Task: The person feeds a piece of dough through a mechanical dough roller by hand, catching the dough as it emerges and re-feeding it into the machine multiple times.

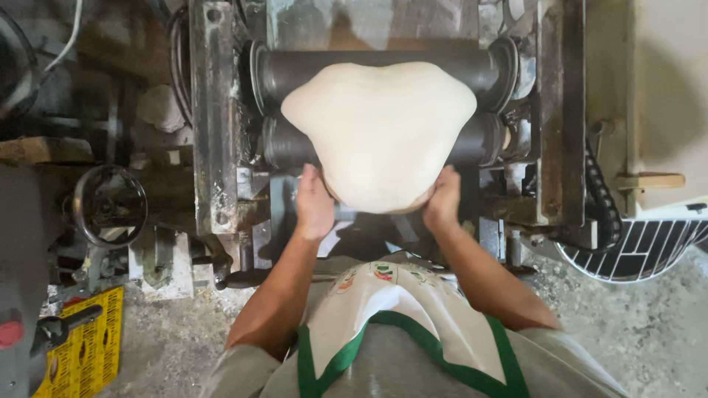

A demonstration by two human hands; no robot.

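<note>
- The dough [380, 133] is a wide pale sheet draped over the two dark rollers [295, 74] of the machine [214, 147].
- The left hand [315, 205] and right hand [442, 200] cup its lower edge from either side, fingers curled around it, propping the sagging weight.

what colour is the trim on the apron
Green trim on a white apron, seen clearest in the head view.
</note>
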